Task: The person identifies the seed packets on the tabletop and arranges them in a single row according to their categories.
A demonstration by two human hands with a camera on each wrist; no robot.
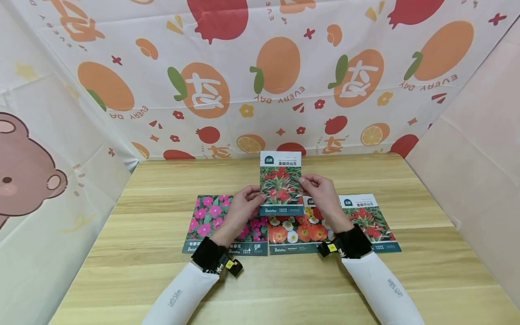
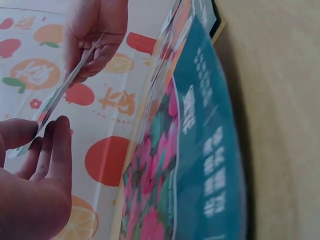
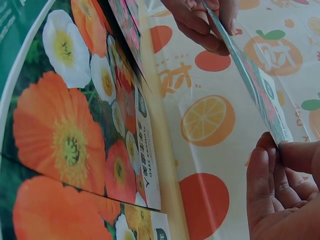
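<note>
A seed packet with red flowers (image 1: 281, 183) is held upright above the wooden table (image 1: 162, 280) by both hands. My left hand (image 1: 244, 202) pinches its left edge and my right hand (image 1: 318, 187) pinches its right edge. In the left wrist view the packet (image 2: 60, 97) shows edge-on between my left hand (image 2: 35, 165) and my right hand (image 2: 95, 35). In the right wrist view the packet (image 3: 250, 75) runs from my right hand (image 3: 282, 182) to my left hand (image 3: 202, 22).
Flat on the table lie a pink-flower packet (image 1: 207, 223), an orange-and-white poppy packet (image 1: 298, 234) and a red-flower packet (image 1: 371, 221). The pink packet (image 2: 180, 190) and the poppy packet (image 3: 65, 130) fill the wrist views. A fruit-print cloth (image 1: 260, 76) walls the back.
</note>
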